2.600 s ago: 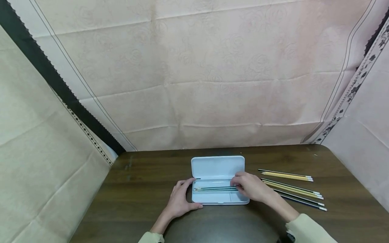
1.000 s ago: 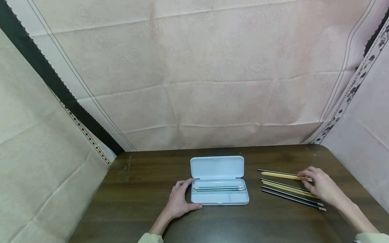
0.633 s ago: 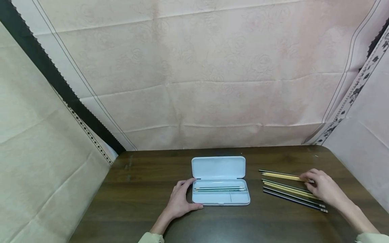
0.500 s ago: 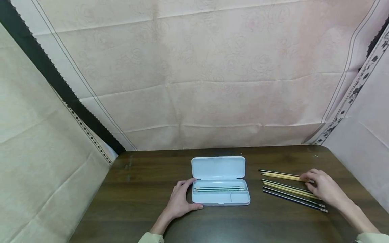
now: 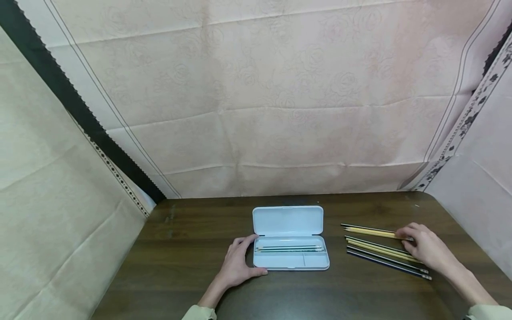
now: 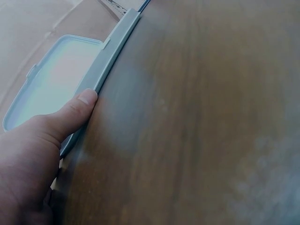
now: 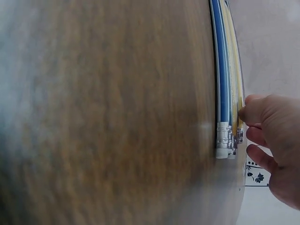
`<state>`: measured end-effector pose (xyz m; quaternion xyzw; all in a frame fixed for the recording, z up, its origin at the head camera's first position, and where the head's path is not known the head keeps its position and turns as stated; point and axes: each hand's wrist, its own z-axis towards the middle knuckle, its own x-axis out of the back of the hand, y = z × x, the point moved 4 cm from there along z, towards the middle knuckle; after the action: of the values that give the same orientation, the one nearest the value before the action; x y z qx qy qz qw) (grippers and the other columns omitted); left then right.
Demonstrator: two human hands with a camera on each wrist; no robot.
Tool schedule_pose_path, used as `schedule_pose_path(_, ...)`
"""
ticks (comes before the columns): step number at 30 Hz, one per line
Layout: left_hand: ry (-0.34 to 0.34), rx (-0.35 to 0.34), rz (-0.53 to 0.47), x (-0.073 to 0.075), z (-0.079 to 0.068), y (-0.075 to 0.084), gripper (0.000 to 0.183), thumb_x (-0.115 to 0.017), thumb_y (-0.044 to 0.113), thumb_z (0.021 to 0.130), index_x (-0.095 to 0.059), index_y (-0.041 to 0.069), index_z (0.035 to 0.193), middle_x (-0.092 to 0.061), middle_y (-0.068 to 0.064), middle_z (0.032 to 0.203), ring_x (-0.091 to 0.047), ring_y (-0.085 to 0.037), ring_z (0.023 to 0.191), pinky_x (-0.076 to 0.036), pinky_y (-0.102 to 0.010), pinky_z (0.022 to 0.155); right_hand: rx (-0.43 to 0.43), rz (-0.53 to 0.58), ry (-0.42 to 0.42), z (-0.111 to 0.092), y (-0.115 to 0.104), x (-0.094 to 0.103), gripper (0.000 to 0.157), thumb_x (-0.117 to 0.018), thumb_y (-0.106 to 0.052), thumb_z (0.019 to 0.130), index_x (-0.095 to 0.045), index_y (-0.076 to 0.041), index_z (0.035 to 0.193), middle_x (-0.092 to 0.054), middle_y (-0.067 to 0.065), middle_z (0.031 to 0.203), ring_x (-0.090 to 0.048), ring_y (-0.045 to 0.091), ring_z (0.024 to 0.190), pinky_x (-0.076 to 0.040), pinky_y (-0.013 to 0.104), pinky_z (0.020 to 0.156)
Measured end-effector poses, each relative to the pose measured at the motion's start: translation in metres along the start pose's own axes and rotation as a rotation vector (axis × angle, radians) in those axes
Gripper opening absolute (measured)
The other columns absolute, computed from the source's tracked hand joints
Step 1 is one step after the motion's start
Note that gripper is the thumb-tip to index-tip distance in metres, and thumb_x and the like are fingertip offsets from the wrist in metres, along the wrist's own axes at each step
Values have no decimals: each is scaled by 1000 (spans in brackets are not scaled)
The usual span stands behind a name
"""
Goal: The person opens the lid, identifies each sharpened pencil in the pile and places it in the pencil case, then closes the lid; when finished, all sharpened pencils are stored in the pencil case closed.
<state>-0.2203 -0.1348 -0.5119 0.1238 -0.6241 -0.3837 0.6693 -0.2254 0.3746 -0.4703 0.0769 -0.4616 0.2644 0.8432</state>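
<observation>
Table (image 5: 304, 295), brown and wood-grained, spreads nearest the viewer, in front of an open pale-blue case (image 5: 298, 269). At the left end of the case, the left hand (image 5: 236, 264) grips it, thumb against the front edge, fingers spread apart from the thumb and reaching to the back corner near the hinge. Right of the case, nearest first, lie dark pencils (image 5: 388, 265), one of them blue, slanting with white erasers pointing away from it. Inside the case, green pencils (image 5: 290, 250) lie lengthwise, behind a shallow divided section. Back outside, just beyond the dark pencils, come the middle pencils (image 5: 378, 249), yellow with a dark one. Farther still, to the right of the case and level with its hinge, are the far pencils (image 5: 370, 231), also yellow and dark; the right hand (image 5: 426, 249) pinches their eraser ends between thumb and fingertips, though how many are caught cannot be told. Held only at that end, they could fan out or dip at the points if lifted with a loose pinch. The lower fingers hang close over the middle pencils, so a low sweep might roll those out of line. The case looks light; a bump on its rim could shift it if the left hand eased off. Behind the case stands its lid (image 5: 288, 221), then a pale cloth (image 5: 280, 111) wall.
</observation>
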Motion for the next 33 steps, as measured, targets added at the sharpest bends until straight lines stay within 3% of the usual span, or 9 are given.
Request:
schedule_pose_path(9, 0, 3, -7, 0, 0, 0, 95, -87, 58, 69, -48, 21, 147, -50, -9, 137, -43, -32, 123, -37, -59, 92, 40, 7, 2, 1, 2, -3, 37, -82, 11, 56, -71, -12, 83, -64, -4, 82, -60, 20, 75, -45, 34, 68)
schedule_pose_path(18, 8, -5, 2, 1, 0, 1, 94, -87, 58, 69, -48, 21, 147, -50, -9, 136, -44, -32, 122, -37, -58, 92, 57, 25, -68, 2, 2, -5, 39, -80, 16, 58, -70, -12, 85, -58, -8, 80, -54, 9, 69, -46, 36, 59)
schedule_pose_path(26, 5, 1, 3, 0, 0, -1, 95, -86, 60, 69, -48, 23, 147, -50, -9, 136, -44, -32, 123, -37, -58, 92, 140, 24, -32, 3, 1, -7, 38, -78, 16, 58, -67, -12, 81, -55, -9, 77, -51, 6, 68, -46, 34, 56)
schedule_pose_path(33, 5, 1, -1, 1, 0, 0, 94, -86, 59, 69, -48, 22, 147, -50, -9, 136, -44, -32, 123, -38, -59, 92, 152, 33, -7, 3, -2, -5, 41, -79, 17, 56, -66, -12, 81, -56, -9, 77, -51, 7, 68, -45, 33, 56)
